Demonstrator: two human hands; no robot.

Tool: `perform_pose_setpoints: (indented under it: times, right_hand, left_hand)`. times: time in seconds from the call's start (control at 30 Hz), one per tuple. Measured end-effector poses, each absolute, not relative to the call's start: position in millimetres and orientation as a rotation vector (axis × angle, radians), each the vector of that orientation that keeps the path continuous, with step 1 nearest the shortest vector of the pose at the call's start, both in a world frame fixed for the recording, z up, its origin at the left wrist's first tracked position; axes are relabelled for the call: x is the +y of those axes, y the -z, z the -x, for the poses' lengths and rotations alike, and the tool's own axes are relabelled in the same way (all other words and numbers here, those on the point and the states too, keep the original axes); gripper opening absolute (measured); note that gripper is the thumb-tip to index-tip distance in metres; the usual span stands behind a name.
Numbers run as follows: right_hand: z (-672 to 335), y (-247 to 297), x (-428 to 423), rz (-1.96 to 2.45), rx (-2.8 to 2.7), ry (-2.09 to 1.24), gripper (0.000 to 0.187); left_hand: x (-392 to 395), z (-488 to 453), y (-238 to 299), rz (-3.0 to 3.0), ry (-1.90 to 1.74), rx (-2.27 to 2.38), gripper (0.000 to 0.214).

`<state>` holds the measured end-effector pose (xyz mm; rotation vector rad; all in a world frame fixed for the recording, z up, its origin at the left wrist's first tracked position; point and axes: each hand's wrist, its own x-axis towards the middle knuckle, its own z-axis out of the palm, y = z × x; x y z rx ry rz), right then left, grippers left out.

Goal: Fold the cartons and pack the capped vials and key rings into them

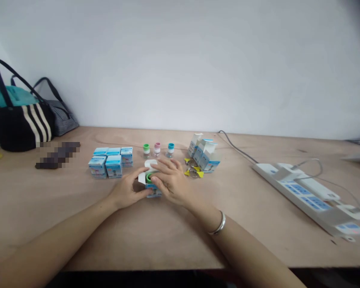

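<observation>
A small blue-and-white carton [153, 192] stands on the table with its white top flaps raised. Inside it shows the green cap [149, 178] of a small bottle. My left hand [129, 189] is closed around the carton's left side, thumb at the front. My right hand [173, 182] reaches over from the right, thumb and finger at the green cap, other fingers stretched above the flap. Behind the carton stand three small clear bottles, with a green cap [146, 147], a pink cap [157, 146] and a blue cap [171, 147].
Several closed cartons [114, 166] are grouped at left. Open cartons [204, 155] stand at right beside yellow-tabbed rings [194, 172]. A power strip [300, 196] with cables lies far right. Bags [21, 124] and a partly blurred dark object [58, 155] are at left.
</observation>
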<state>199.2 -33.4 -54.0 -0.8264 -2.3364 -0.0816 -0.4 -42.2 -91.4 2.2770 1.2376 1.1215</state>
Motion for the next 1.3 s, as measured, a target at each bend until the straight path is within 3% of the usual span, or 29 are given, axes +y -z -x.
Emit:
perform_pose_setpoints:
  times: [0.13,0.33,0.43,0.67,0.73,0.83,0.93,1.13,1.3]
  right_hand:
    - [-213.5,43.7,-26.0,0.898,-2.203,0.073,0.026]
    - [-259.5,25.0,-3.1,2.028,-2.173,0.208,0.015]
    - [-270.0,26.4,0.4,2.225,-2.242,0.141,0.011]
    - [-267.9,33.4,3.1,2.122,-2.194,0.155,0.008]
    - [-265.7,30.9,3.0,1.821,-2.087,0.073,0.01]
    - [-255.1,27.1,-2.9,1.178,-1.838,-0.271,0.019]
    - [-237.2,28.5,-13.8,0.798,-1.705,-0.587,0.026]
    - [-212.4,45.1,-24.0,0.741,-1.815,-0.809,0.028]
    - [-209.1,53.9,-22.7,0.838,-1.872,-0.745,0.025]
  left_hand:
    - [-41.2,1.1,94.0,-2.305,-1.127,1.263,0.063]
    - [-40.1,0.8,95.5,-2.377,-1.17,1.149,0.046]
    - [-39.8,0.8,96.1,-2.401,-1.18,1.111,0.038]
    - [-40.9,0.6,94.7,-2.375,-1.19,1.145,0.041]
    - [-41.7,0.4,93.3,-2.372,-1.181,1.157,0.043]
    - [-42.5,0.1,91.9,-2.354,-1.159,1.18,0.044]
    - [-42.8,0.1,91.8,-2.344,-1.148,1.194,0.046]
    - [-42.7,0.3,91.7,-2.351,-1.147,1.214,0.043]
    - [-42.6,0.4,90.1,-2.347,-1.145,1.184,0.042]
